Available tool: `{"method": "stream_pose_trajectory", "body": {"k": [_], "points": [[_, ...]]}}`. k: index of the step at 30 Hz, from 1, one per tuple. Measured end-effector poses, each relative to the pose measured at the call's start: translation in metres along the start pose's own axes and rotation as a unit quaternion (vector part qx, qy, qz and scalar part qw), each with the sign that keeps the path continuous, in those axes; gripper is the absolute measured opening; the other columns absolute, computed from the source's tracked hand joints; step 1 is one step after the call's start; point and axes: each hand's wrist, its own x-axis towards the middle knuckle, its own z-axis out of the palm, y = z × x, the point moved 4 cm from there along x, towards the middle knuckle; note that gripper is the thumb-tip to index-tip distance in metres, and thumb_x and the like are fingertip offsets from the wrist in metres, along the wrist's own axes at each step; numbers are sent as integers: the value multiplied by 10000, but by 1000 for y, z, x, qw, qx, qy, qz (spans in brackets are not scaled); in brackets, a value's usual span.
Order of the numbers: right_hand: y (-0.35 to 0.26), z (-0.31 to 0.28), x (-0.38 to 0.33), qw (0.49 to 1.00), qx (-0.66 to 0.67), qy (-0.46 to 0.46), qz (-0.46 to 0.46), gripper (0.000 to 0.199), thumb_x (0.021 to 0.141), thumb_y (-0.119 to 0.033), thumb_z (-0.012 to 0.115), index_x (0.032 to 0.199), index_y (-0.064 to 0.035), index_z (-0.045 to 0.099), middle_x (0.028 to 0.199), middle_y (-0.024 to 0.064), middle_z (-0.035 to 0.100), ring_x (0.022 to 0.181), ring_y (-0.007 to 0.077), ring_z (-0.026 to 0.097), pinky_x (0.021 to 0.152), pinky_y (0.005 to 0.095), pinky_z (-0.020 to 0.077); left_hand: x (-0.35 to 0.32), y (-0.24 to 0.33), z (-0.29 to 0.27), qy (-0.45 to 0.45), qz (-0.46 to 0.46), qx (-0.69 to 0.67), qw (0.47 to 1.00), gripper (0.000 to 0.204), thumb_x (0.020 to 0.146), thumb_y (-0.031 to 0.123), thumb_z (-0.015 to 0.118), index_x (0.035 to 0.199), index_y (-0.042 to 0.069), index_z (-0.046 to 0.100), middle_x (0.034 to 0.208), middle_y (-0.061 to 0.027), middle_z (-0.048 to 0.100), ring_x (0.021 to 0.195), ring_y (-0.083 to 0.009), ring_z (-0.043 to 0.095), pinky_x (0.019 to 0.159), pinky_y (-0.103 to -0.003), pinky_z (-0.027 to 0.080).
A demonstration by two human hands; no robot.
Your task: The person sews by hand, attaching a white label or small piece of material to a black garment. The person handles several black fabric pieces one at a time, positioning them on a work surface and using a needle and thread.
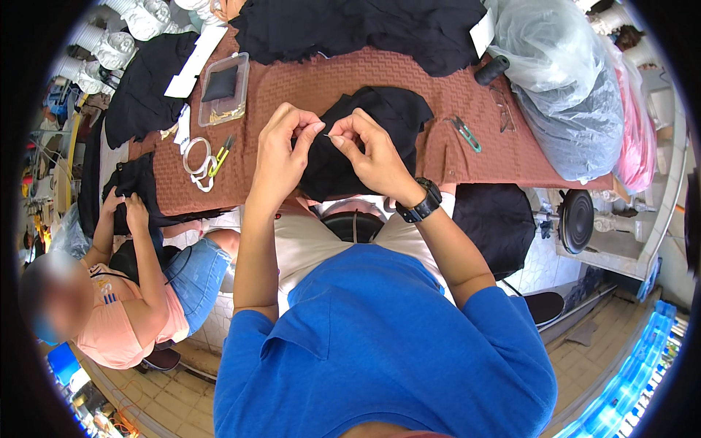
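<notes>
two hands mid-pinch over the cloth. left hand (287,142): thumb and index together, can't tell if anything is between them. right hand (369,146): grip clamped on a thin pale sliver (328,136) at the tips, too small to name, maybe a needle.

progress: reads as fine fingertip work partway through. done: black cloth (328,168) laid out within reach. left: any work on the cloth itself, judging by neither grip being on it; no finished seam visible, though dark fabric would hide one. can't confirm thread at the fingertips.

cloth: at the near edge of the counter (475,166), under and between the hands. matte black, loose, creased, rounded outline, right side spread past the right hand. sliver: short, light, between the two hands, right at the right fingertips.

around: yellow-handled snips (221,157) to the left, green-handled snips (465,133) to the right, both lying apart from the hands. black thread spool (491,70) far right. clear plastic box (242,80) far left.
</notes>
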Motion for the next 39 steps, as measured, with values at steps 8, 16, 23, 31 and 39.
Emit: {"method": "stream_pose_trajectory", "body": {"k": [8, 16, 23, 31, 39], "points": [[2, -8, -1, 999, -49, 3, -10, 54, 939, -21, 629, 989, -14, 648, 871, 45, 532, 741, 152, 540, 666, 296, 435, 1, -2, 8, -43, 2, -39, 998, 85, 910, 56, 700, 916, -23, 668, 827, -50, 573, 743, -139, 534, 685, -280, 438], [7, -16, 1, 999, -25, 38, -9, 32, 936, -24, 645, 966, -17, 642, 860, 45, 513, 725, 143, 521, 654, 286, 427, 1, -5, 15, -88, -12, -65, 994, 93, 909, 61, 704, 914, -24, 667, 819, -43, 564, 743, -126, 516, 688, -269, 427], [28, -3, -10, 982, 182, 41, 30, 46, 971, -51, 655, 1000, -15, 651, 892, -20, 516, 819, 87, 518, 747, 238, 435, -2, -25, 26, -80, -58, -129, 987, 86, 932, 69, 696, 904, -9, 676, 813, 18, 519, 735, -67, 466, 650, -245, 381], [39, 13, -16, 916, 371, 110, 108, 71, 997, -61, 637, 1067, -54, 630, 959, -33, 560, 898, 60, 510, 830, 219, 429, -17, -17, 48, 88, -68, -205, 972, 156, 868, 18, 764, 1021, 45, 781, 753, 69, 408, 653, -31, 357, 559, -206, 271], [37, 26, -16, 927, 324, 187, 30, 101, 994, -57, 646, 1079, -20, 606, 982, -21, 556, 895, 57, 525, 813, 219, 446, -20, -22, 61, 167, -85, -249, 950, 112, 885, 5, 756, 995, 3, 775, 770, 69, 458, 704, -21, 394, 623, -176, 303]]}}
